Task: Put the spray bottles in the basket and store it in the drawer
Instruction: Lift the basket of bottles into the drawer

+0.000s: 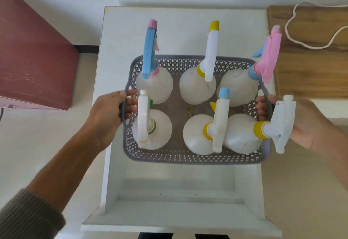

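A grey perforated plastic basket is held over the white cabinet, above the pulled-out white drawer. Several white spray bottles stand upright inside it, among them one with a blue and pink trigger head at the back left and one with a pink head at the back right. My left hand is closed around the basket's left handle. My right hand grips the right handle, partly hidden behind a white trigger head.
The white cabinet top stretches behind the basket. A dark red box stands at the left. A wooden surface with a white cord lies at the right. Pale floor surrounds the cabinet.
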Action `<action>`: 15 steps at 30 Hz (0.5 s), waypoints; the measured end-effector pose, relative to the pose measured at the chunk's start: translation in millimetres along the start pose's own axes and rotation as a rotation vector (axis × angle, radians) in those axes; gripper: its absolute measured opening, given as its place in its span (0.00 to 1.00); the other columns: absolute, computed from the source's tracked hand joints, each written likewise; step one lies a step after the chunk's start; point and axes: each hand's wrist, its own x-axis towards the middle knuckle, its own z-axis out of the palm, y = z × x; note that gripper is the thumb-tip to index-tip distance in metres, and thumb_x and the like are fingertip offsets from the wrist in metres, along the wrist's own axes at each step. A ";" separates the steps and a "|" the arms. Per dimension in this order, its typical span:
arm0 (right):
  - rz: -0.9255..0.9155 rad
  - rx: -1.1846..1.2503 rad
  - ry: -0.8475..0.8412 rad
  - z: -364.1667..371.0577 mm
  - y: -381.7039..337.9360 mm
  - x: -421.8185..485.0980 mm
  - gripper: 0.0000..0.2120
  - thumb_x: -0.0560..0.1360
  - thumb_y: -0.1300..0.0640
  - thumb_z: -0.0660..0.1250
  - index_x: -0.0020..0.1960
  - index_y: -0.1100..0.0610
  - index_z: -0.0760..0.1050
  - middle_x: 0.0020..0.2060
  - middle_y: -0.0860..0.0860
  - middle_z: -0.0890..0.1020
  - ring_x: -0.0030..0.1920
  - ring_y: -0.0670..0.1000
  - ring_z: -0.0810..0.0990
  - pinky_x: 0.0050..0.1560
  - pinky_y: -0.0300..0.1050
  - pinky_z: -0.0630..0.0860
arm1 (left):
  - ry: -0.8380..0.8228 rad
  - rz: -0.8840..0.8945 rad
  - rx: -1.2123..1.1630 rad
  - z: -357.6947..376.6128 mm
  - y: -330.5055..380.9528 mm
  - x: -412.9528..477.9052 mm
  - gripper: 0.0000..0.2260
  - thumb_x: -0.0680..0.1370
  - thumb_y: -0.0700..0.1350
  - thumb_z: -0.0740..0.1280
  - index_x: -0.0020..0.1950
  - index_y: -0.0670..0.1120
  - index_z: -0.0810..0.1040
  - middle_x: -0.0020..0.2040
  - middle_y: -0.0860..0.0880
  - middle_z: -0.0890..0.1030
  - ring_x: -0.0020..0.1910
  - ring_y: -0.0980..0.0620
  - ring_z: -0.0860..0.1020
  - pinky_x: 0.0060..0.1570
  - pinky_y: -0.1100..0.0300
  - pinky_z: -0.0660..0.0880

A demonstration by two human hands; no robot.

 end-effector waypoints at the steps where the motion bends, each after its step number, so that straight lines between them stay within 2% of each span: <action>1: 0.036 0.009 -0.012 0.5 5.6 -2.1 0.11 0.82 0.60 0.57 0.47 0.59 0.78 0.34 0.51 0.83 0.35 0.48 0.81 0.41 0.42 0.77 | 0.009 -0.005 0.001 -4.7 -7.9 -5.3 0.14 0.84 0.43 0.58 0.57 0.43 0.82 0.44 0.46 0.86 0.41 0.51 0.81 0.48 0.54 0.79; 4: 0.089 0.013 -0.025 0.8 27.9 -9.2 0.11 0.82 0.60 0.57 0.48 0.62 0.77 0.38 0.55 0.78 0.37 0.51 0.76 0.42 0.44 0.73 | 0.035 -0.022 0.009 -16.6 -30.4 -22.7 0.14 0.85 0.44 0.56 0.57 0.44 0.82 0.45 0.44 0.86 0.45 0.48 0.81 0.52 0.52 0.78; 5: 0.085 0.002 -0.026 2.2 33.9 -12.9 0.11 0.83 0.60 0.57 0.49 0.62 0.77 0.38 0.55 0.78 0.37 0.51 0.76 0.41 0.43 0.74 | 0.037 -0.027 0.008 -19.8 -37.6 -29.3 0.14 0.85 0.44 0.56 0.57 0.44 0.82 0.43 0.44 0.86 0.44 0.49 0.81 0.50 0.55 0.79; 7: 0.100 -0.003 -0.031 4.9 46.4 -20.0 0.11 0.83 0.60 0.57 0.50 0.62 0.76 0.38 0.56 0.77 0.37 0.52 0.75 0.41 0.43 0.74 | 0.045 -0.040 0.014 -25.4 -52.4 -43.1 0.14 0.85 0.45 0.56 0.56 0.46 0.82 0.40 0.47 0.85 0.40 0.52 0.82 0.39 0.63 0.81; 9: 0.149 0.045 -0.035 7.1 58.6 -25.3 0.11 0.83 0.61 0.56 0.50 0.63 0.76 0.36 0.56 0.76 0.35 0.52 0.74 0.42 0.43 0.71 | 0.060 -0.055 0.019 -29.3 -67.0 -54.2 0.15 0.85 0.45 0.55 0.54 0.47 0.82 0.39 0.48 0.86 0.36 0.55 0.82 0.32 0.65 0.79; 13: 0.143 0.023 0.023 10.7 88.2 -29.3 0.13 0.82 0.62 0.57 0.45 0.63 0.77 0.30 0.54 0.79 0.28 0.49 0.75 0.32 0.38 0.76 | 0.081 -0.097 -0.037 -33.8 -97.1 -67.8 0.14 0.85 0.44 0.55 0.54 0.46 0.81 0.38 0.46 0.85 0.33 0.55 0.81 0.34 0.65 0.79; 15: 0.127 -0.025 0.046 12.7 105.2 -27.8 0.14 0.83 0.62 0.57 0.42 0.62 0.77 0.27 0.53 0.79 0.27 0.49 0.76 0.34 0.43 0.75 | 0.091 -0.104 -0.050 -35.8 -112.1 -70.5 0.14 0.85 0.42 0.54 0.54 0.47 0.81 0.37 0.46 0.85 0.32 0.55 0.80 0.35 0.62 0.79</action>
